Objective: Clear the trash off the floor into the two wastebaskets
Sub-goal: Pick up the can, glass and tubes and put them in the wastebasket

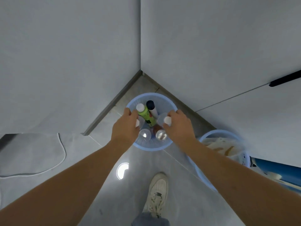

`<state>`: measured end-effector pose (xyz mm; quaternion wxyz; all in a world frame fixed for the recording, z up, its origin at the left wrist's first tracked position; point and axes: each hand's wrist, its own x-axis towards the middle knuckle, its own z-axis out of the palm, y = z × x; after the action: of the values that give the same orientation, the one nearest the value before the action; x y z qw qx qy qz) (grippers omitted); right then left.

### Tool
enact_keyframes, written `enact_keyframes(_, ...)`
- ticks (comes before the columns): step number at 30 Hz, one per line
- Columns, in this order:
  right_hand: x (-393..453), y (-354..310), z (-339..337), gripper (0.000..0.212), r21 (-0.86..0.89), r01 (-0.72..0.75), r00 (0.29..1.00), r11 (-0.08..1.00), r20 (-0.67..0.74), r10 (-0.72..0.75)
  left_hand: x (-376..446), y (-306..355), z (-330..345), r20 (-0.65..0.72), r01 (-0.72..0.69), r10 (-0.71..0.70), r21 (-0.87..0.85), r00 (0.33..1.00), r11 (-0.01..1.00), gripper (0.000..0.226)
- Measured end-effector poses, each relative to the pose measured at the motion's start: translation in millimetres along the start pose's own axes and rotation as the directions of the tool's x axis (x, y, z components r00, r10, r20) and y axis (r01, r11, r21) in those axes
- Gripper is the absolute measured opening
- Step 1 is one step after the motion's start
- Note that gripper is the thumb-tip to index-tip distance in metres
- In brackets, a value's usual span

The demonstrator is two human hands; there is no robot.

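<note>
A light blue wastebasket [151, 95] stands in the corner of the room. Inside it are a green bottle [145, 115] with a white cap, a dark-capped bottle [151, 106] and clear plastic cups [144, 135]. My left hand [125, 126] is over the basket's left side, its fingers curled round a white-capped bottle [137, 123] that is mostly hidden by the hand. My right hand [179, 126] is over the right side and grips another white-capped bottle [167, 120]. A second blue wastebasket [219, 132] at the right holds crumpled pale paper.
Grey walls meet just behind the first basket. A white cable [62, 154] loops over the floor at the left. My white shoe [158, 191] is on the grey tiles below the baskets. A blue object [276, 168] lies at the right edge.
</note>
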<state>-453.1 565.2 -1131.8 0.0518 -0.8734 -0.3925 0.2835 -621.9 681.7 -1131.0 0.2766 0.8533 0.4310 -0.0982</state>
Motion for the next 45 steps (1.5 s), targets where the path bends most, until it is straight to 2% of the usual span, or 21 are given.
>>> enact_keyframes(2, 1.5, -0.4, 2.3, 0.033, -0.028, 0.01, 1.0, 1.0, 0.015, -0.01, 3.9, 0.3, 1.9, 0.05, 0.005, -0.007, 0.028, 0.999, 1.0, 0.029)
enact_keyframes(5, -5.8, -11.1, -6.7, 0.036, -0.099, 0.067, 0.997, 0.993, -0.037, -0.071, -1.9, 4.3, -8.1, 0.053, -0.027, 0.024, 0.058, 0.998, 0.998, 0.032)
enact_keyframes(10, -39.6, -59.0, -52.5, 0.03, -0.051, 0.12, 0.986, 0.991, -0.109, -0.125, -43.0, 10.3, -70.2, -0.018, -0.071, 0.07, -0.095, 0.997, 0.993, 0.036)
enact_keyframes(17, -152.0, -175.7, -137.5, 0.027, 0.013, 0.197, 0.978, 0.98, -0.065, -0.196, -149.8, -14.6, -207.5, -0.033, -0.117, 0.113, -0.187, 0.993, 0.975, 0.04)
enact_keyframes(22, -251.1, -278.3, -187.4, 0.037, -0.008, 0.282, 0.959, 0.959, 0.005, -0.282, -259.2, -52.3, -331.7, -0.039, -0.081, 0.076, -0.145, 0.996, 0.986, 0.041)
enact_keyframes(26, -315.0, -374.1, -204.7, 0.035, -0.01, 0.372, 0.928, 0.928, 0.026, -0.371, -341.7, -109.6, -417.3, -0.112, -0.035, 0.026, -0.086, 0.993, 0.996, 0.045)
enact_keyframes(32, -354.5, -530.2, -181.4, 0.029, -0.001, 0.524, 0.85, 0.852, 0.07, -0.523, -427.8, -229.5, -509.3, -0.256, 0.169, -0.184, -0.078, 0.949, 0.982, 0.041)
enact_keyframes(36, -337.1, -622.2, -149.0, 0.032, -0.034, 0.621, 0.783, 0.783, 0.087, -0.617, -445.2, -322.8, -536.0, -0.284, 0.3, -0.307, -0.071, 0.908, 0.951, 0.041)
enact_keyframes(38, -313.4, -660.8, -128.2, 0.031, -0.043, 0.629, 0.776, 0.776, 0.087, -0.625, -437.0, -365.0, -538.0, -0.286, 0.334, -0.333, -0.048, 0.898, 0.941, 0.044)
enact_keyframes(41, -268.6, -699.1, -88.2, 0.033, -0.046, 0.62, 0.783, 0.783, 0.096, -0.615, -405.8, -411.9, -523.2, -0.27, 0.316, -0.294, 0.042, 0.917, 0.948, 0.047)
enact_keyframes(45, -203.5, -708.3, -28.2, 0.04, -0.129, 0.595, 0.803, 0.793, 0.112, -0.585, -345.7, -435.8, -482.7, -0.264, 0.151, -0.075, 0.282, 0.962, 0.947, 0.048)
